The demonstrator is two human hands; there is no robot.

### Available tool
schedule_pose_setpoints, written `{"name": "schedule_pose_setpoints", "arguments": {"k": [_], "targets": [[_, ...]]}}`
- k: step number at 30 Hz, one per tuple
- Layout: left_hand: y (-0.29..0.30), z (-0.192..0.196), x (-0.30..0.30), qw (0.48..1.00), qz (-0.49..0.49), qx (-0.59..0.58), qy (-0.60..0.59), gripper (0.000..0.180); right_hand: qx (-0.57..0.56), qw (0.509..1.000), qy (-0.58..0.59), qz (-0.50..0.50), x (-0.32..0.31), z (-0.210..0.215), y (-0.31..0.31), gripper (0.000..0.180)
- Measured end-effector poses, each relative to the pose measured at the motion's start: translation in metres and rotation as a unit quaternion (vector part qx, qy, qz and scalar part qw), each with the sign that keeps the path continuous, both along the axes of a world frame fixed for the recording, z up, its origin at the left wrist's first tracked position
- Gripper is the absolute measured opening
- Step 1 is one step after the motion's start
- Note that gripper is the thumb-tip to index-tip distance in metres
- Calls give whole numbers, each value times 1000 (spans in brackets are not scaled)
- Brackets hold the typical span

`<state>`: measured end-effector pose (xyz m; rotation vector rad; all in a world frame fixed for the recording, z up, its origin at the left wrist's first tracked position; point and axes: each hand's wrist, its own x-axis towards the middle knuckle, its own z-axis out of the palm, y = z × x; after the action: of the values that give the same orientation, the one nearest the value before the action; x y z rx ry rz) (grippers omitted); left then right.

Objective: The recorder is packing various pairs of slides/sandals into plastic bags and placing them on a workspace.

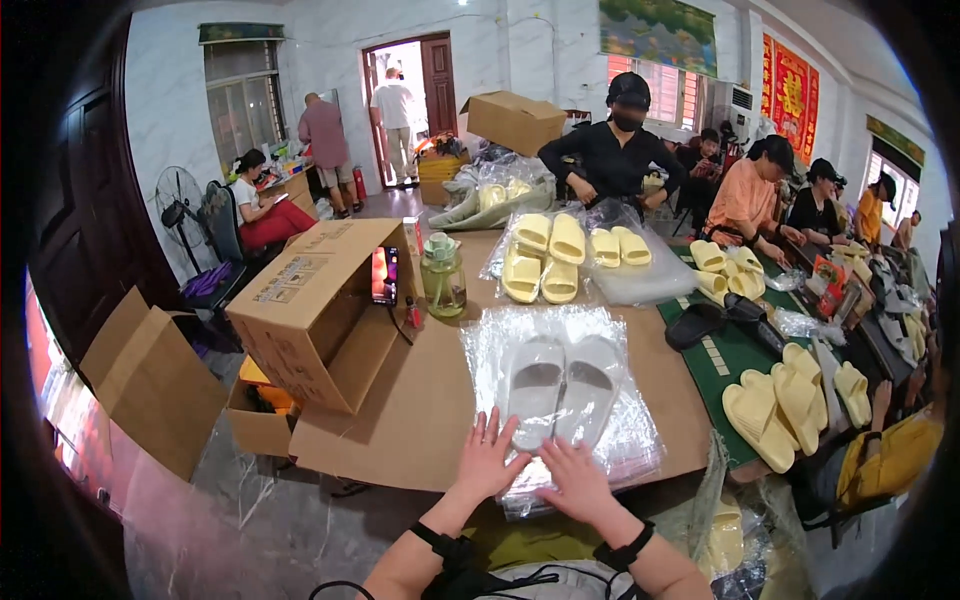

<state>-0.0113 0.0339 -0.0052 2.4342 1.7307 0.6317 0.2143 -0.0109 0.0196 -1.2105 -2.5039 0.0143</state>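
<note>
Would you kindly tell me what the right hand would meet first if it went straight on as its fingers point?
The right hand would most likely meet the near ends of the grey slippers, just ahead; whether it already touches them is unclear.

Grey slippers (590,398), brown surface (420,440). From these slippers: at twelve, pale yellow slippers (566,240); at one, a red banner (792,95) patterned in gold; at two, black slippers (695,325); at three, a green mat (750,360).
</note>
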Motion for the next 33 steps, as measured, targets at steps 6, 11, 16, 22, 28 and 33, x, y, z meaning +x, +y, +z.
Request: {"name": "schedule_pose_setpoints", "arguments": {"k": [6,11,16,22,28,33], "targets": [[-1,4,-1,1000,4,8,-29,80,-14,986,6,-168,80,0,-16,74],[-2,10,2,1000,5,-14,23,80,17,984,4,-177,66,12,-20,77],[-6,8,3,1000,5,-8,19,80,25,996,16,-79,10,42,-13,76],[-7,7,4,1000,0,0,-3,80,-16,1000,20,1,4,8,-6,71],[-4,7,1,1000,0,-2,-6,79,-6,994,25,-104,57,5,-12,67],[-1,8,2,1000,-5,0,-13,79,-20,988,103,-110,75,12,-13,60]]}}
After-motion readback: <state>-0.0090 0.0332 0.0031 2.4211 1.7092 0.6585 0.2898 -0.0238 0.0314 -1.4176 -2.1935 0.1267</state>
